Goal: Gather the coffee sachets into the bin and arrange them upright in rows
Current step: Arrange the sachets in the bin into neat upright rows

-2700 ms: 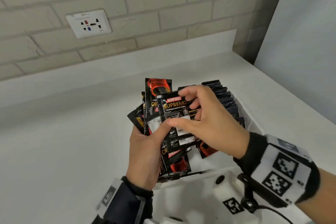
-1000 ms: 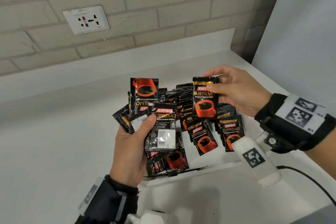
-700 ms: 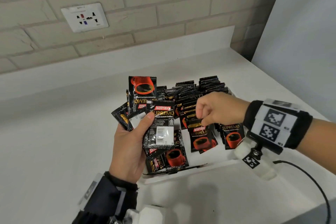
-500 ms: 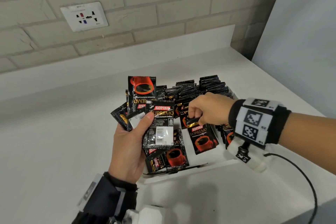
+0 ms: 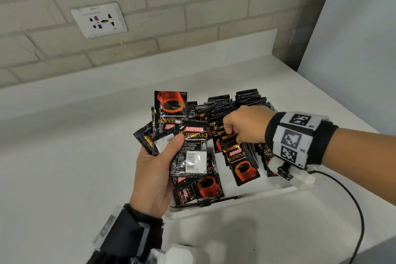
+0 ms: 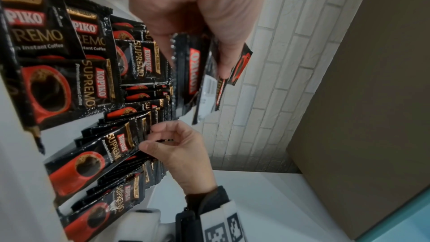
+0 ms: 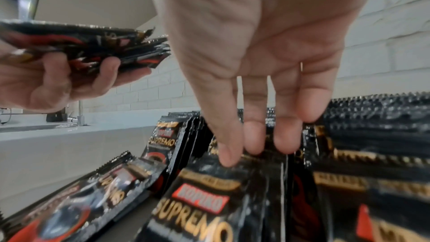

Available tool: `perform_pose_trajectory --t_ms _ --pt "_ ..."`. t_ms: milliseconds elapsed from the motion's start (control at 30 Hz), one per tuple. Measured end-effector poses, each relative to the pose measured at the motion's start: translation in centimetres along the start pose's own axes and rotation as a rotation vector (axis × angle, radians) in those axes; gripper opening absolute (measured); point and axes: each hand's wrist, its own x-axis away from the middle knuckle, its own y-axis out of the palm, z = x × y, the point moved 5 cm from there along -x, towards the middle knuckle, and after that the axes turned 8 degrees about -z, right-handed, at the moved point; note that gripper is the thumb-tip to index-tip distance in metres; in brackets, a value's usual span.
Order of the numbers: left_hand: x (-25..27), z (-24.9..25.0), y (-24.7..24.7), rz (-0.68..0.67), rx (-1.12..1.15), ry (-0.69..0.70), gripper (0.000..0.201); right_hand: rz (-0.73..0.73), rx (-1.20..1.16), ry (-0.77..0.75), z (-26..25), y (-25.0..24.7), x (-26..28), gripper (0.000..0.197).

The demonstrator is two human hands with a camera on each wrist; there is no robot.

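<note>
Most of the coffee sachets (image 5: 241, 111) already stand upright in rows at the far end of the white bin (image 5: 231, 201), which sits on the desk (image 5: 64, 167). From where I sit, the back half looks finished, and I judge the job well past its middle. What is left, as far as I can see, is the front of the bin, where a few loose sachets (image 5: 205, 186) lie flat or lean, plus the bundle I have in my left hand (image 5: 154, 173).

That left hand is curled round a fanned bundle of sachets (image 5: 188, 152), thumb pressed on the front one, held above the near left part of the bin. They point in different directions (one shows its cup upside down), so I would expect them to need turning before they go in.

My right hand (image 5: 246, 126) reaches down into the middle of the bin. Its fingers (image 7: 252, 135) hang nearly straight in the wrist view, and the tips, with the thumb, pinch the top edge of a leaning row of sachets (image 5: 240, 156). I take this as steadying or straightening that row.
</note>
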Motion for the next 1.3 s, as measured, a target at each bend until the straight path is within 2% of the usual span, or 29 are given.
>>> perform_pose_trajectory --t_ms 100,167,233,300,333,400,467,567,633,733,800,833,1000,1033,1133,1233,1300 --pt "-0.2 -0.1 0.5 -0.008 0.000 -0.004 0.035 0.147 -0.135 -0.028 0.1 -1.4 1.0 0.013" --pt "-0.4 0.0 1.0 -0.001 0.009 0.008 0.039 0.216 -0.442 -0.078 -0.3 -2.4 2.0 0.013" --pt "-0.5 0.0 1.5 0.006 0.026 0.026 0.044 0.130 -0.895 -0.136 -1.4 -2.5 3.0 0.025" --pt "-0.6 0.0 2.1 0.011 0.034 0.042 0.047 -0.025 -1.164 -0.166 -2.7 -1.7 3.6 0.044" --pt "-0.6 0.0 2.3 0.012 0.035 0.048 0.049 -0.072 -1.193 -0.183 -3.1 -1.2 3.8 0.048" --pt "-0.5 0.0 2.7 0.013 0.032 0.057 0.052 -0.069 -1.221 -0.211 -3.6 -0.7 3.8 0.033" --pt "-0.4 0.1 2.8 0.031 0.041 0.072 0.050 -0.007 -1.286 -0.182 -3.1 -0.5 3.7 0.019" --pt "-0.3 0.3 2.1 0.084 0.065 0.103 0.046 0.120 -1.393 -0.116 -1.5 -0.9 4.0 0.016" --pt "-0.4 0.4 1.5 0.114 0.084 0.108 0.042 0.259 -1.319 -0.079 -0.2 -1.8 4.6 0.020" --pt "-0.4 0.5 1.1 0.135 0.086 0.118 0.033 0.448 -0.882 -0.055 0.8 -3.0 5.4 0.040" --pt "-0.4 0.5 1.2 0.123 0.071 0.113 0.029 0.423 -0.642 -0.059 0.5 -2.8 5.5 0.052" --pt "-0.4 0.5 1.3 0.113 0.062 0.109 0.029 0.391 -0.606 -0.058 0.5 -2.6 5.5 0.052" --pt "-0.1 0.5 1.3 0.096 0.028 0.103 0.039 0.332 -0.688 -0.091 0.4 -2.7 5.4 0.007" --pt "-0.1 0.6 1.2 0.092 0.029 0.105 0.040 0.332 -0.680 -0.092 0.5 -2.9 5.4 0.006" --pt "0.0 0.9 1.0 0.081 0.035 0.111 0.043 0.272 -0.735 -0.089 1.1 -3.3 5.3 0.020" --pt "0.1 1.0 0.7 0.076 0.043 0.112 0.045 0.189 -0.839 -0.135 1.7 -3.9 5.3 0.020" --pt "0.1 1.1 0.7 0.076 0.040 0.113 0.047 0.199 -0.775 -0.148 2.1 -4.5 5.3 0.025"
